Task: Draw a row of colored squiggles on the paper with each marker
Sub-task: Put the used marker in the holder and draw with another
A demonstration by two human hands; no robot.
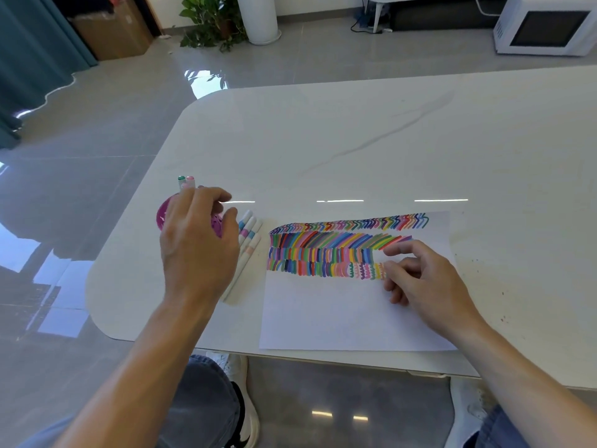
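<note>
A white paper (339, 312) lies at the table's near edge, its top half filled with rows of colored strokes. The lowest row ends in short squiggles (365, 271). My right hand (426, 282) rests on the paper just right of those squiggles, fingers loosely curled, no marker visible in it. My left hand (197, 244) hovers over a magenta marker cup (161, 216), fingers curled down over its top. Two marker caps (186, 180), green and pink, stick up behind the knuckles. Whether the left hand holds a marker is hidden. Several white markers (247, 250) lie between cup and paper.
The white table (355, 140) has a rounded left corner close to the cup, and its near edge runs just below the paper. Beyond it are grey floor tiles, a cardboard box (113, 30), a plant (210, 21) and a white microwave (549, 27).
</note>
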